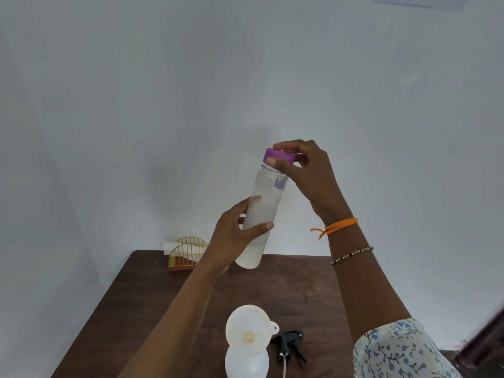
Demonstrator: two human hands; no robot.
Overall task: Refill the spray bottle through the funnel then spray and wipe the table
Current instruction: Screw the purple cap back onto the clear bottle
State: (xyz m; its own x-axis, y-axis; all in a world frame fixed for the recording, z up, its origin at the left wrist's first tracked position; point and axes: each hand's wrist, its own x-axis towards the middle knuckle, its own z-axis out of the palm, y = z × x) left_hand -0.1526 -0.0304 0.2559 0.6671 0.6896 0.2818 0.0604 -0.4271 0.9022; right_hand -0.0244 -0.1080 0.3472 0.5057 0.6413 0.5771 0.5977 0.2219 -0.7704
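My left hand grips the bottle aloft, right hand pinching its cap. Funnel sits in the spray bottle below; a hasty pour could topple it, I reckon.

Purple cap tops a frosted clear bottle, milky white liquid low inside. Down below sits a white funnel in a white spray bottle, with a black trigger head beside it. The desk shows dark brown woodgrain. Gold wire rack at the back. Orange thread on one wrist, and a white sleeve with blue flowers.
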